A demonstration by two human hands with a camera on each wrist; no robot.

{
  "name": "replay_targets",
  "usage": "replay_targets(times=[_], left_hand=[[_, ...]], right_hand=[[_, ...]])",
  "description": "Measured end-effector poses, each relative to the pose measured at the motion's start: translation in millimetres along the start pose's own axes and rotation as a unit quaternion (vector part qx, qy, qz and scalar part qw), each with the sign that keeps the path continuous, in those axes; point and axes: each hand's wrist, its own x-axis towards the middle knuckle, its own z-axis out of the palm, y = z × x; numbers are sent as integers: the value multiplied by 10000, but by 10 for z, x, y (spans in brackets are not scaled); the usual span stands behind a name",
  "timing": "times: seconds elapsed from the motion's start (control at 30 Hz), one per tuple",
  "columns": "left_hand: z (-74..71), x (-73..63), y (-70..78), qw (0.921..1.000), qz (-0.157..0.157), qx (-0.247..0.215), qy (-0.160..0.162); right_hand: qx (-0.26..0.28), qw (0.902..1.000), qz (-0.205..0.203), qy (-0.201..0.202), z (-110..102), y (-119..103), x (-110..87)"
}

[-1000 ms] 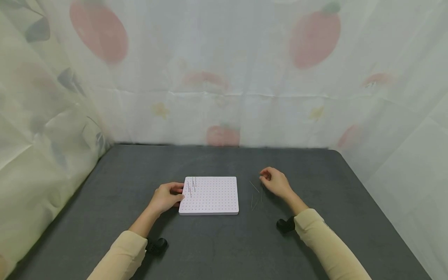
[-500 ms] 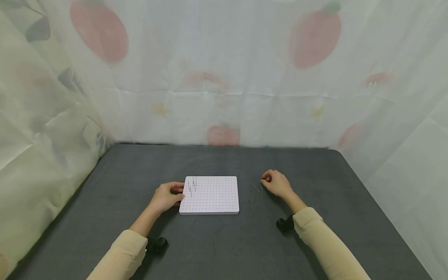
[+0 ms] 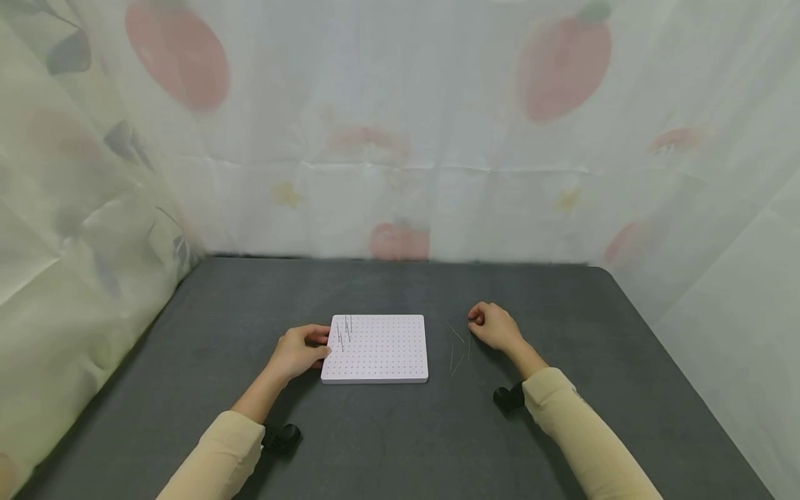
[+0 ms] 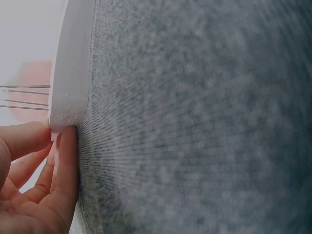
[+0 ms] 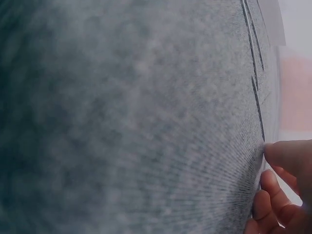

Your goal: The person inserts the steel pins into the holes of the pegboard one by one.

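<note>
A white pegboard point(image 3: 381, 357) with a grid of small holes lies on the dark table. Several thin metal needles point(image 3: 348, 330) stand upright in its far left part. My left hand point(image 3: 296, 354) grips the board's left edge; in the left wrist view the thumb is at the top rim and the fingers lie against the side near the table. To the right of the board, my right hand point(image 3: 494, 326) has thumb and fingers brought together at the far end of a thin needle point(image 5: 258, 107) lying on the cloth. Its other fingers are curled in.
Several more loose needles point(image 3: 455, 332) lie between the board and my right hand. Each wrist carries a black camera point(image 3: 509, 399). A pale curtain point(image 3: 475, 208) with fruit prints hangs behind the table point(image 3: 387, 444), and another drapes along its left side.
My right thumb and fingers have drawn together at the needle's end, and the hand has shifted slightly nearer to me. The left hand keeps its hold on the pegboard.
</note>
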Motion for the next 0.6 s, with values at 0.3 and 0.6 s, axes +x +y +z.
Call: replay_targets(times=[0.3, 0.6], left_hand=[[5, -3, -3, 10000, -36, 54, 28], [8, -5, 1, 10000, -53, 39, 18]], right_hand=[[-72, 10000, -65, -2, 5, 8, 19], [-37, 10000, -85, 36, 6, 1, 21]])
